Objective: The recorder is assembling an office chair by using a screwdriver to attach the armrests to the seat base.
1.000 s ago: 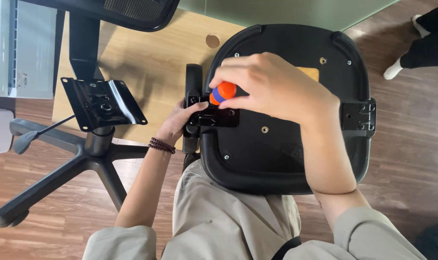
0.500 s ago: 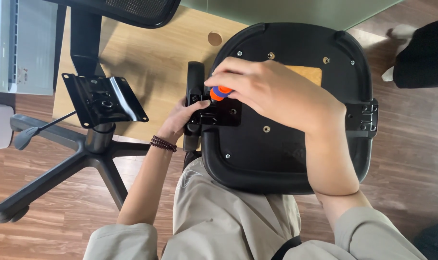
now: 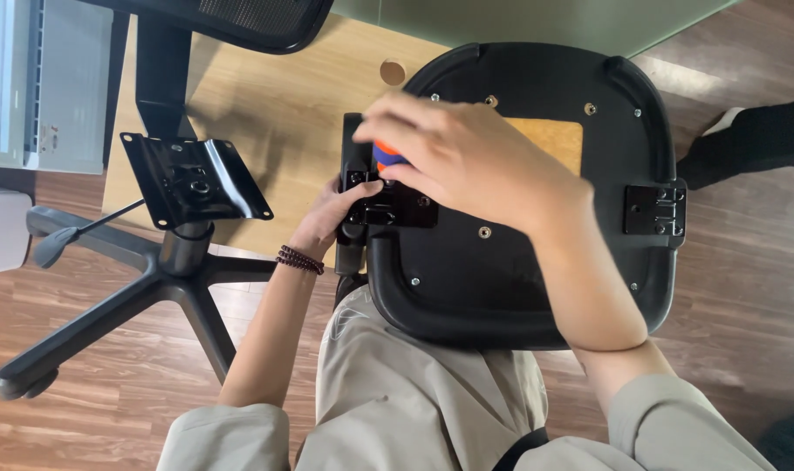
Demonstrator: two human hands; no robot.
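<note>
A black chair seat (image 3: 537, 288) lies upside down across my lap. My right hand (image 3: 467, 161) is closed around a screwdriver with an orange and blue handle (image 3: 385, 155), held over a black armrest bracket (image 3: 395, 205) at the seat's left edge. My left hand (image 3: 331, 214), with a bead bracelet at the wrist, presses against that bracket and the black armrest (image 3: 352, 253) beside it. The screwdriver's tip is hidden by my fingers. A second bracket (image 3: 654, 209) sits on the seat's right edge.
A black chair base (image 3: 153, 288) with star legs and a tilt plate (image 3: 192, 179) stands on the wood floor at left. A light wooden board (image 3: 284, 105) lies behind it. A mesh chair back (image 3: 240, 17) is at the top. Another person's leg and shoe (image 3: 746, 139) are at right.
My right hand with the screwdriver has shifted slightly and turned over the bracket. The other person's leg at right has moved further into view.
</note>
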